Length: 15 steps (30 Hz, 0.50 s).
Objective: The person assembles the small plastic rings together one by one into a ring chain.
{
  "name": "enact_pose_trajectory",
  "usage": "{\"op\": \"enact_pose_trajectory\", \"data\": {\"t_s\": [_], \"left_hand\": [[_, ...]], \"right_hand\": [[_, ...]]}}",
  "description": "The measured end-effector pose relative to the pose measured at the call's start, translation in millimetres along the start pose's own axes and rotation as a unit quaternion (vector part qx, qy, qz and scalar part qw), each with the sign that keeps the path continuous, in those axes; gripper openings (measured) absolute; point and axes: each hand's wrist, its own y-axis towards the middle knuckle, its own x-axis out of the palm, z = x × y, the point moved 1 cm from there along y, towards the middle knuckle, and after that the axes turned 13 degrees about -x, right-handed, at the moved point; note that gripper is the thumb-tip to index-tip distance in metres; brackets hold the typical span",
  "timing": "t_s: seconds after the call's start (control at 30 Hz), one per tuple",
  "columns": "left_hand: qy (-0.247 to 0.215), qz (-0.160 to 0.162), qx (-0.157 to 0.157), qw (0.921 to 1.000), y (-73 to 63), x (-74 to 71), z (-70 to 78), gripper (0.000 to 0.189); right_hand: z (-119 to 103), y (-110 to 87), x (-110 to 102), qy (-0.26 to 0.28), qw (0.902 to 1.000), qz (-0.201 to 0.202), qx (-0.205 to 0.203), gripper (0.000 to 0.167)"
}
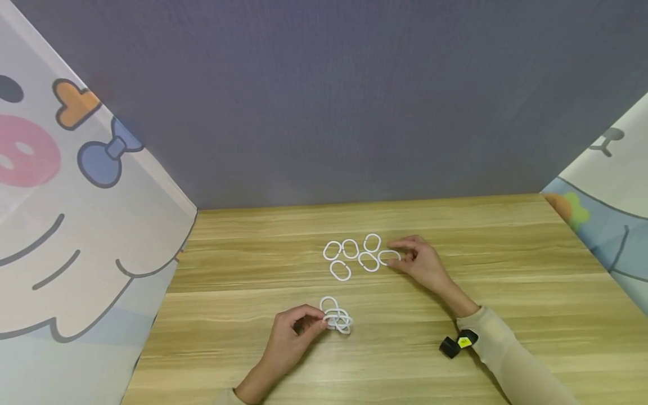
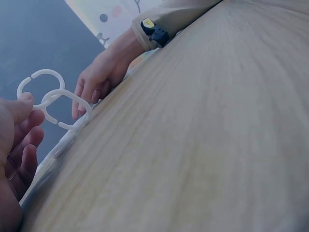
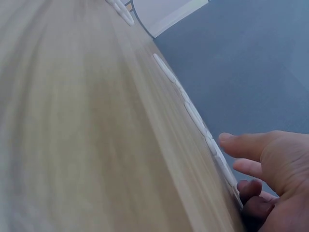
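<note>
My left hand (image 1: 296,332) pinches a bunch of white split rings (image 1: 338,311) between thumb and fingers. In the left wrist view, rings in the bunch (image 2: 72,95) hook through one another, each with a small gap. My right hand (image 1: 421,263) is over the table at the right end of a group of loose white rings. Its thumb and forefinger are spread about the rightmost ring (image 1: 388,251), and the thumb overlaps that ring's edge in the head view. The right wrist view shows the loose rings (image 3: 194,116) flat on the wood, beside the parted fingers.
Several more loose rings (image 1: 342,280) lie close together on the wooden table (image 1: 243,259), beyond the left hand. A grey panel (image 1: 354,101) rises behind the table's far edge. Cartoon-printed walls (image 1: 126,225) flank both sides. A black strap device (image 1: 449,347) sits on the right cuff.
</note>
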Motion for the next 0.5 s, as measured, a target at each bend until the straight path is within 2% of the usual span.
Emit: {"op": "enact_pose_trajectory", "data": {"t_s": [0.27,0.5], "left_hand": [[-0.003,-0.001,-0.001,1.0,0.2,0.1,-0.4,0.015],[-0.004,-0.001,0.007,1.0,0.1,0.5,-1.0,0.015]], "right_hand": [[-2.3,0.4,3.3,-0.083,0.9961,-0.017,-0.027,0.042],[-1.8,-0.7,4.0,-0.098,0.9947,-0.012,-0.027,0.037]]}}
